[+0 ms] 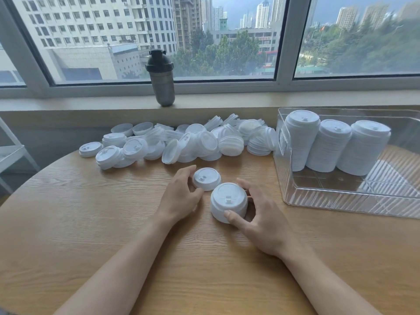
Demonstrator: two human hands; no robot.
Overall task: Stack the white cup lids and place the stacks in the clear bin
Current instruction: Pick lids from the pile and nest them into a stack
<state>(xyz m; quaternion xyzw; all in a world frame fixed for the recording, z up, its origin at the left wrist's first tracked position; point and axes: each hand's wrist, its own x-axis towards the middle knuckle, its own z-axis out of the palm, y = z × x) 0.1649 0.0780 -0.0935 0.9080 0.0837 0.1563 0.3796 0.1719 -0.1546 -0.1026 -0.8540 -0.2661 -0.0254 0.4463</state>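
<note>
Left hand (181, 196) is gripping a lid (206, 178) while the right hand (256, 214), fingers (229, 215) curled, is steadying a short stack (228, 201) on the bench (91, 223), probably so that lid drops on straight.

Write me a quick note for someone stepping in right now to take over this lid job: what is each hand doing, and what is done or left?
Left hand: fingers curled round a single white lid on the wooden table.
Right hand: holds a short stack of lids, beside the single lid.
Done: three tall stacks stand in the clear bin on the right.
Left: a loose pile of lids lies along the far edge of the table. Probably next: the single lid goes on the short stack, then keep stacking and move full stacks into the bin.
</note>
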